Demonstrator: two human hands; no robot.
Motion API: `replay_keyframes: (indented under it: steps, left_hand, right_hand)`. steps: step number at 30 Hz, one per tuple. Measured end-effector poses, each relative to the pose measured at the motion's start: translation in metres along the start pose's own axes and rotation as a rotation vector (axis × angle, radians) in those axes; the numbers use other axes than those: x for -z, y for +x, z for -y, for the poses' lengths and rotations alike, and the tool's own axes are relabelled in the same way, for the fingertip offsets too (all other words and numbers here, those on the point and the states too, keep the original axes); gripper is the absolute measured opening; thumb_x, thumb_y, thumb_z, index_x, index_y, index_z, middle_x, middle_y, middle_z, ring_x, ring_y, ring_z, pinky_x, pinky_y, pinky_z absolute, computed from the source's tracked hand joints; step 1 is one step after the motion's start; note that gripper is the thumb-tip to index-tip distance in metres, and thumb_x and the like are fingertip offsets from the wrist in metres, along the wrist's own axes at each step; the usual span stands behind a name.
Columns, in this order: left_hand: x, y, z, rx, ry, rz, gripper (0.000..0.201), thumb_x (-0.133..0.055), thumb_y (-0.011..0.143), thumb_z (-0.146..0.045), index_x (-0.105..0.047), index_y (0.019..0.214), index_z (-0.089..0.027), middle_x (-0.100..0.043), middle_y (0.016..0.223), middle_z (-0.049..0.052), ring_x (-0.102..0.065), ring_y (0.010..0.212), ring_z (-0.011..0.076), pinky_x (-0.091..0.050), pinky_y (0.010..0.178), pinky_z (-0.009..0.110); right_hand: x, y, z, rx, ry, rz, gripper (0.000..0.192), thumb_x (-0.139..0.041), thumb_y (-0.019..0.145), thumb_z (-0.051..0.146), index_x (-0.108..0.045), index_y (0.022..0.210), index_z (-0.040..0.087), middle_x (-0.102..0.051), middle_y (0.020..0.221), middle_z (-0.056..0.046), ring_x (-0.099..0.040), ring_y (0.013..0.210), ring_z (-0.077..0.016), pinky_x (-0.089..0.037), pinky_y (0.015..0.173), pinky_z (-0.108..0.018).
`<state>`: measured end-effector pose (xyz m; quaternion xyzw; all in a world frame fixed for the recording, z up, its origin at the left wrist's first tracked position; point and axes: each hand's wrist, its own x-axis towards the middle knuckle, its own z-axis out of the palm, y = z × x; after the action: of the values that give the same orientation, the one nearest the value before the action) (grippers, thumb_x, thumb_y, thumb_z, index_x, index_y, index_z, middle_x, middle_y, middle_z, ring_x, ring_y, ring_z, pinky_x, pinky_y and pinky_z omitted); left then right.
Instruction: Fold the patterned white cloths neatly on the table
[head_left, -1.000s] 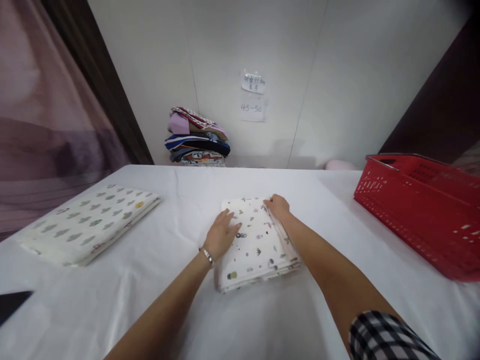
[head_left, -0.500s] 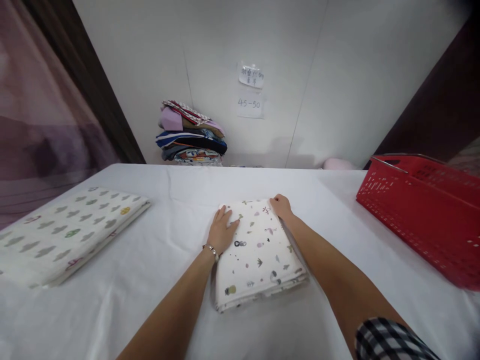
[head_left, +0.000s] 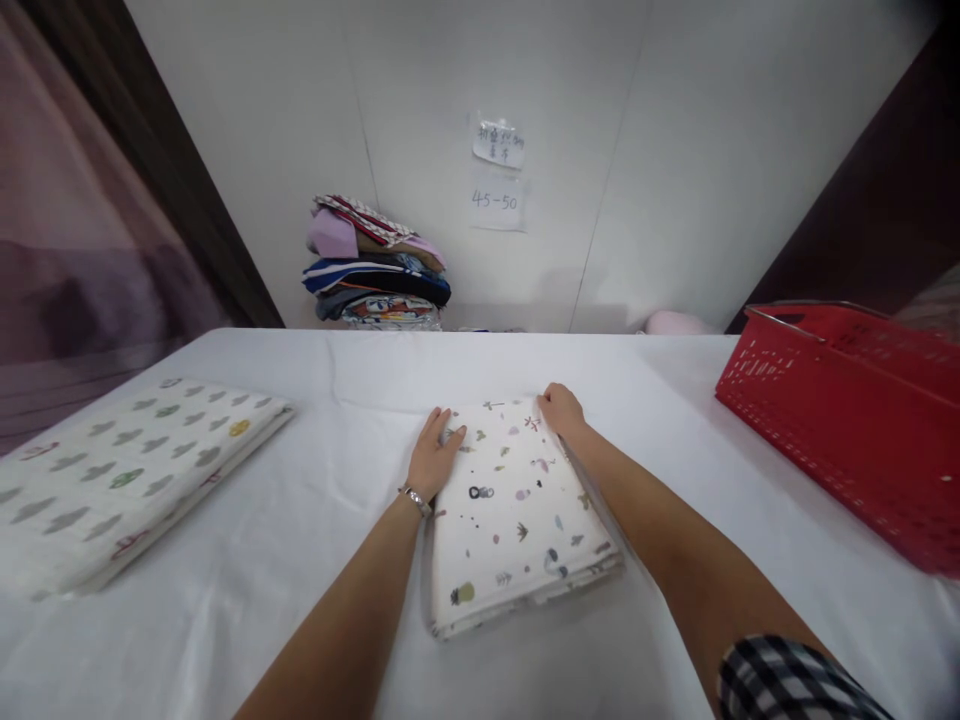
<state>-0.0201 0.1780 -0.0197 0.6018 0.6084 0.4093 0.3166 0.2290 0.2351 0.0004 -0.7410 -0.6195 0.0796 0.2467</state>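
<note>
A folded white cloth [head_left: 510, 500] with small printed plants and animals lies in front of me, its layered edges showing at the near side. My left hand [head_left: 433, 462] rests along its far left edge, fingers stretched out and thumb apart on the top layer. At the far right corner, my right hand [head_left: 561, 408] is closed with the fingers curled, pinching the cloth's edge. Part of that grip is hidden behind the hand.
Left on the white-covered table [head_left: 315, 620] lies another folded cloth [head_left: 142, 470] with grey clouds. A red basket [head_left: 847, 430] stands at the right. Behind the table's far edge rise a stack of folded fabrics [head_left: 379, 270] and a wall with paper signs [head_left: 496, 200].
My left hand has slid slightly left toward the cloth's edge, its fingers closer together. My right hand keeps its hold at the far right corner. The view has shifted a little.
</note>
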Motion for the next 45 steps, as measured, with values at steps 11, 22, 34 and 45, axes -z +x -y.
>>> replay_keyframes:
  steps: [11, 22, 34, 45]
  left_hand:
    - [0.0, 0.001, 0.002, -0.012, 0.038, 0.003, 0.048, -0.054, 0.079, -0.038, -0.05, 0.124, -0.022, -0.03, 0.144, 0.003, -0.028, 0.131, 0.0195, -0.022, 0.11, 0.032]
    - [0.0, 0.0, 0.0, -0.013, 0.0, -0.026, 0.044, -0.055, 0.078, -0.035, -0.053, 0.121, -0.023, -0.033, 0.142, 0.003, -0.031, 0.13, 0.0201, -0.025, 0.109, 0.034]
    - [0.0, 0.0, -0.002, -0.018, 0.034, -0.023, 0.046, -0.055, 0.078, -0.035, -0.052, 0.122, -0.02, -0.033, 0.142, 0.004, -0.033, 0.129, 0.0214, -0.025, 0.109, 0.034]
    - [0.0, 0.001, 0.0, -0.021, 0.028, -0.017, 0.046, -0.054, 0.078, -0.038, -0.052, 0.121, -0.022, -0.033, 0.142, 0.004, -0.035, 0.127, 0.0224, -0.026, 0.109, 0.035]
  right_hand:
    - [-0.002, 0.006, -0.007, -0.135, 0.277, -0.014, 0.013, -0.046, 0.073, 0.024, -0.048, 0.062, 0.019, -0.052, 0.063, 0.001, -0.047, 0.063, -0.0129, -0.033, 0.058, -0.023]
    - [-0.005, 0.004, -0.013, -0.196, 0.42, 0.055, 0.019, -0.054, 0.069, 0.034, -0.055, 0.06, 0.017, -0.057, 0.059, 0.0, -0.052, 0.06, -0.0134, -0.035, 0.055, -0.022]
    - [0.023, -0.032, -0.013, -0.108, 0.293, 0.091, 0.026, -0.046, 0.078, 0.04, -0.052, 0.063, 0.019, -0.055, 0.065, 0.0, -0.048, 0.063, -0.0133, -0.032, 0.057, -0.023]
    - [0.027, -0.068, -0.017, -0.02, 0.242, 0.129, 0.022, -0.054, 0.071, 0.039, -0.054, 0.062, 0.018, -0.06, 0.07, 0.0, -0.052, 0.065, -0.0139, -0.033, 0.058, -0.023]
